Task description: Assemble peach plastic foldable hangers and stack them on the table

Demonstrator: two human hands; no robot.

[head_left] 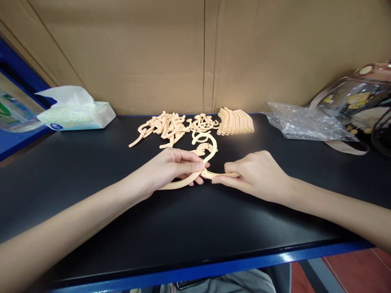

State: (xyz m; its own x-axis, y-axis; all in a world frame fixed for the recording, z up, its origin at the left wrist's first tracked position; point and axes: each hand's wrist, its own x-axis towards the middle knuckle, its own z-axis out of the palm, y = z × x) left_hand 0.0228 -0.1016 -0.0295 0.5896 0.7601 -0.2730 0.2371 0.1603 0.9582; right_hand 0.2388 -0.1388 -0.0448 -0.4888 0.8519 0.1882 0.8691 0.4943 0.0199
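Note:
My left hand [174, 167] pinches a peach-coloured curved plastic piece [180, 184] whose hooked end [210, 151] rises behind my fingers. My right hand [258, 175] grips a second, shorter peach piece [221, 175], and the two pieces meet end to end between my fingertips. Both hands rest low over the black tabletop [183, 228]. Behind them lies a loose heap of the same hooked pieces [166, 127], and to its right a neat fanned stack of curved pieces [236, 121].
A tissue pack [76, 114] sits at the back left. A crumpled clear plastic bag [305, 122] and a transparent bag with a strap [354, 101] lie at the back right. A cardboard wall [195, 53] closes the rear; the table's blue edge [244, 262] runs along the front.

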